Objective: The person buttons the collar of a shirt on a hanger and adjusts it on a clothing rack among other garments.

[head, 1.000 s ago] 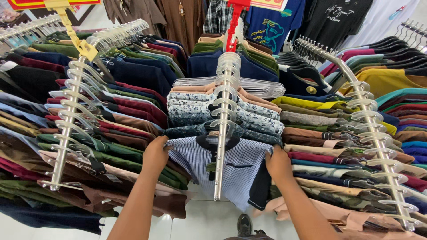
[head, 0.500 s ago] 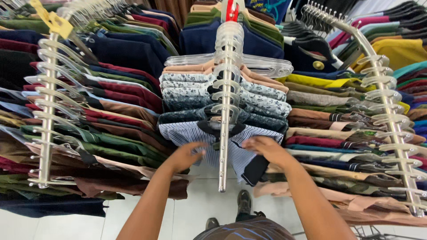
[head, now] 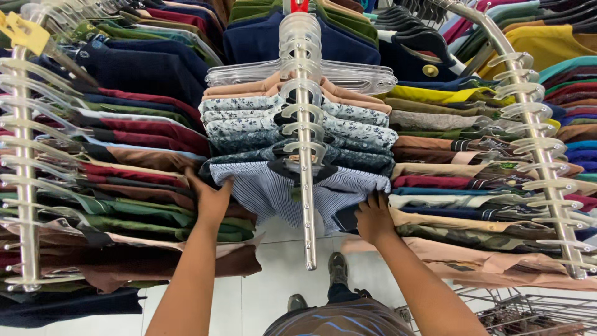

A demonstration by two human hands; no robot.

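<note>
Both hands have moved lower on the striped shirt (head: 273, 193) at the rack's (head: 306, 186) front: left hand (head: 211, 198) grips its edge, right hand (head: 372, 218) closed on the hem.

Both forearms are bare, no sleeves, rings or watch showing. Left hand (head: 211, 200), right hand (head: 374, 218). A dark striped shirt (head: 341, 318) covers the torso; grey-green shoes (head: 337, 267) below it.
</note>
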